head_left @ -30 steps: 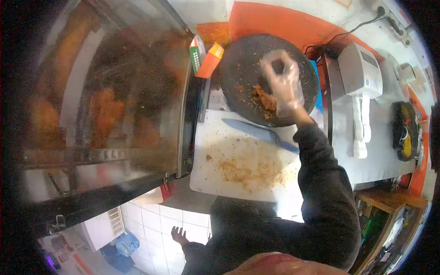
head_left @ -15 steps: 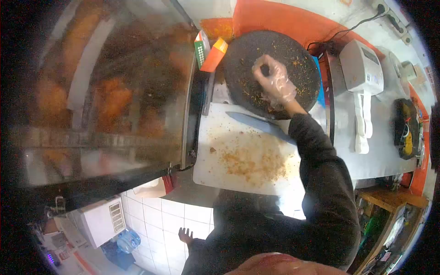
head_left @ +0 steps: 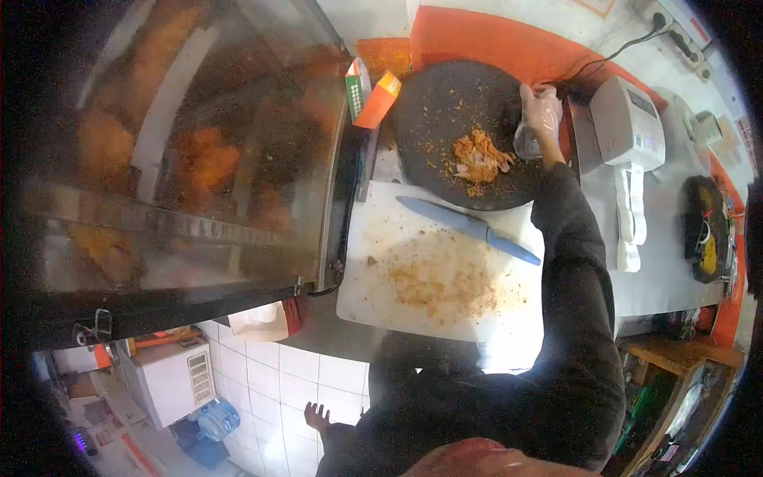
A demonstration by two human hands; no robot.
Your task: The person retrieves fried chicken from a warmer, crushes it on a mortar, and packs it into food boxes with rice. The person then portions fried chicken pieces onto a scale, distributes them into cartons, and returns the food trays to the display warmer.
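My right hand (head_left: 542, 111), in a clear plastic glove, is at the right edge of a round, dark stone slab (head_left: 429, 103). Its fingers are curled over something dark that I cannot make out against the slab. A crushed piece of fried chicken (head_left: 481, 159) lies on the slab among scattered crumbs. In front, a blue-handled knife (head_left: 465, 224) rests on a white cutting board (head_left: 366, 294) covered in crumbs and grease stains. My left hand (head_left: 316, 416) hangs low over the tiled floor, fingers apart, holding nothing.
A glass display case (head_left: 183, 230) with fried pieces inside stands close on the left. Two small cartons (head_left: 375, 103) sit beside the slab. To the right, a white label printer (head_left: 628, 127) trails its paper strip over a metal counter (head_left: 596, 207). A water bottle (head_left: 217, 419) stands lower left.
My right hand has moved right from the middle of the slab to its edge. The crushed chicken and the knife handle now show. My left hand has hardly moved.
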